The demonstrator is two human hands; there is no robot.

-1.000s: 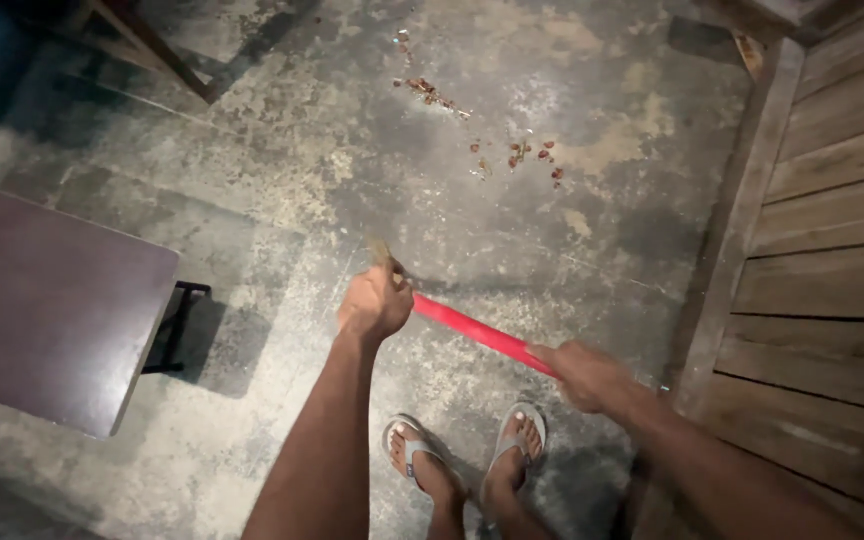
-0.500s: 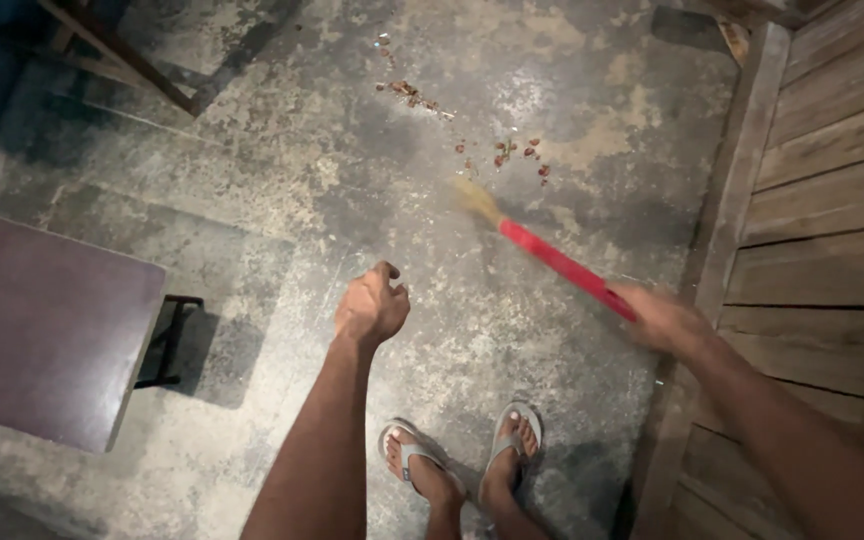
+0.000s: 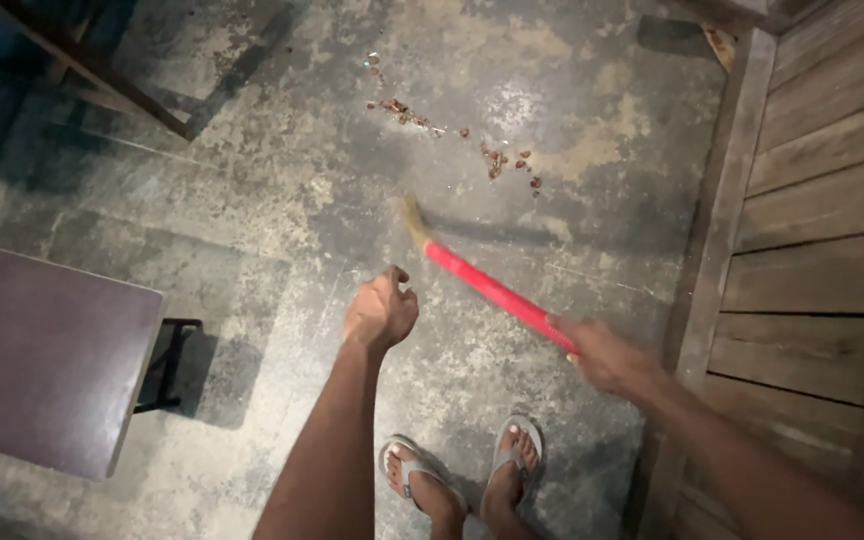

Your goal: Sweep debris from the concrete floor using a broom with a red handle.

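Observation:
My right hand (image 3: 602, 355) grips the near end of a broom with a red handle (image 3: 497, 292). Its straw-coloured tip (image 3: 414, 222) is blurred and points toward the upper left, above the floor. My left hand (image 3: 382, 310) is curled into a loose fist just left of the handle and holds nothing. Small reddish-brown scraps of debris (image 3: 497, 160) lie scattered on the worn concrete floor beyond the broom tip. My feet in grey flip-flops (image 3: 467, 470) stand below the hands.
A dark purple tabletop (image 3: 42, 360) with a black leg juts in from the left. A wooden plank wall (image 3: 822, 250) with a base beam runs down the right side. A slanted wooden furniture leg (image 3: 102, 70) crosses the upper left corner.
My left hand let go of the red handle a second ago and stays curled. My right hand alone swung the broom out to the right, then back left toward the middle.

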